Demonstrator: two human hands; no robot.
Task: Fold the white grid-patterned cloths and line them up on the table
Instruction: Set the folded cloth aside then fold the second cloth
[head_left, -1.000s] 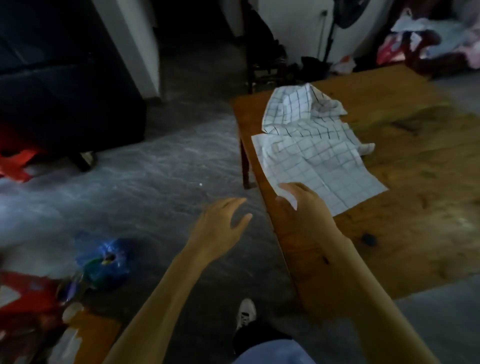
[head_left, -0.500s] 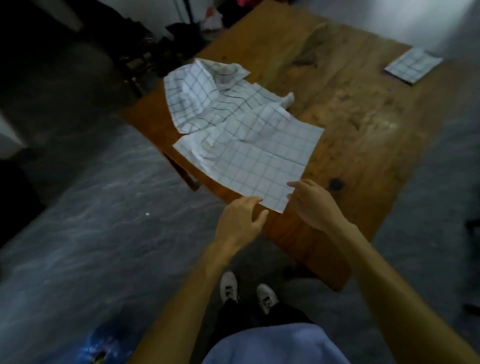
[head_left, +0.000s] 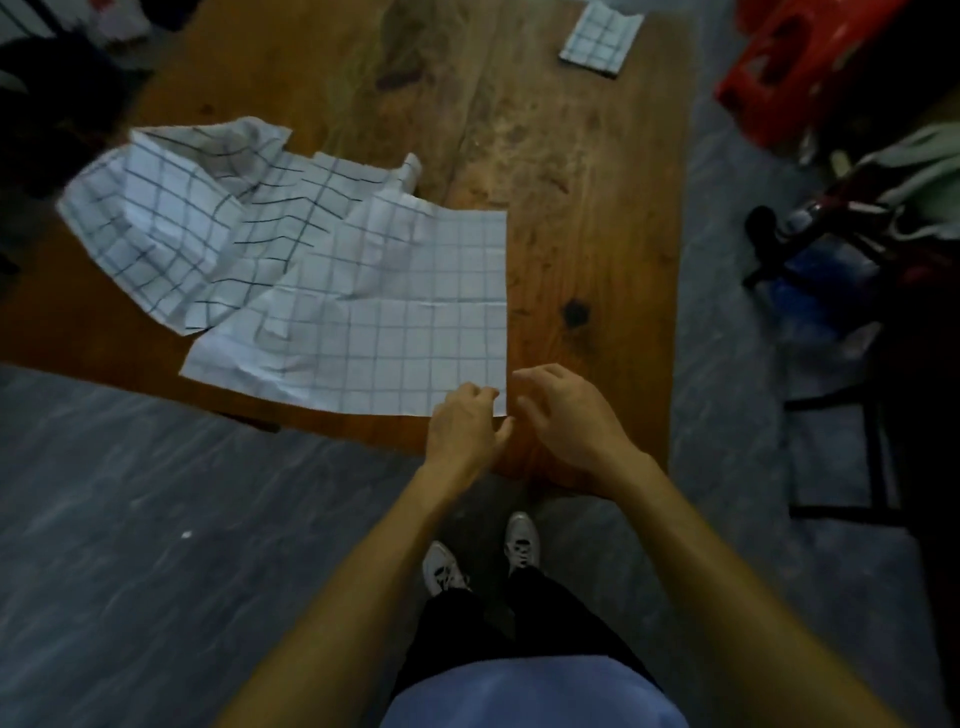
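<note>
Head view: my left hand (head_left: 462, 426) rests its curled fingers on the near right corner of the unfolded white grid-patterned cloth (head_left: 395, 317); whether it pinches the corner I cannot tell. My right hand (head_left: 566, 415) hovers just beside that corner, fingers loosely bent, holding nothing. The cloth spreads away left of both hands over the brown wooden table (head_left: 587, 208). A small folded grid-patterned cloth (head_left: 600, 36) lies far ahead of my right hand.
</note>
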